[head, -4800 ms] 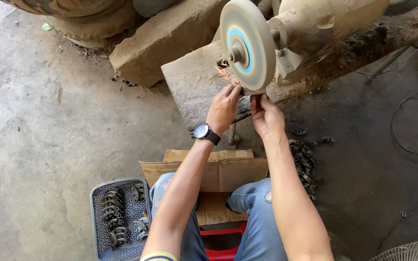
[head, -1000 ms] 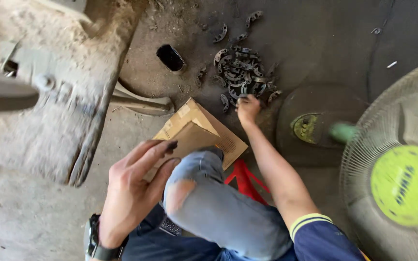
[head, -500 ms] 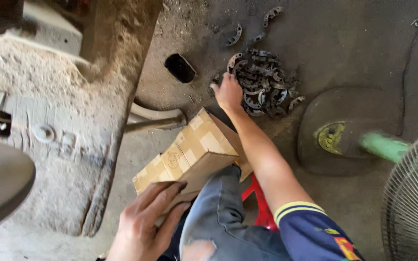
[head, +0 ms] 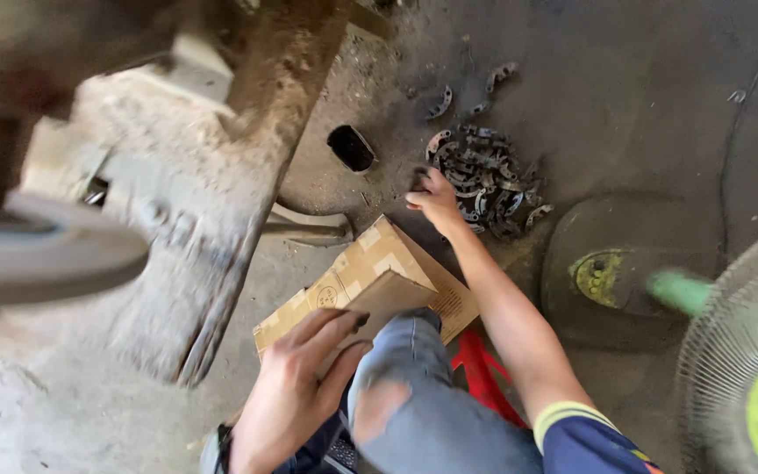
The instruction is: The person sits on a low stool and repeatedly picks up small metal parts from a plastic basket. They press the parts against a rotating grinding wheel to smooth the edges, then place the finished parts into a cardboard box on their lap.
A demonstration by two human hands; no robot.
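- The right hand (head: 436,200) is stretched out at the end of a straight arm, palm down, with its fingers touching the near-left edge of a pile of metal pieces (head: 482,183) on the floor (head: 660,105). The view does not show whether the fingers have closed on a piece.
- The left hand (head: 296,391) is drawn in close to the body, fingers loosely spread and slightly curled, resting on the flap of the cardboard box (head: 370,281) beside the knee (head: 405,386); it grips nothing.
- The two hands are well apart, with the box between them.
- The pile is a heap of dark curved metal pieces, lying beyond the box; a few loose ones lie scattered further off from it.
- The box is brown, flattened and tilted, with a small round printed mark on its left face and pale tape along an edge.
- A red stool (head: 484,377) shows just below the box.
- To the right of the box stands a fan (head: 747,369) with a round dark base bearing a yellow-green label, and a green hub.
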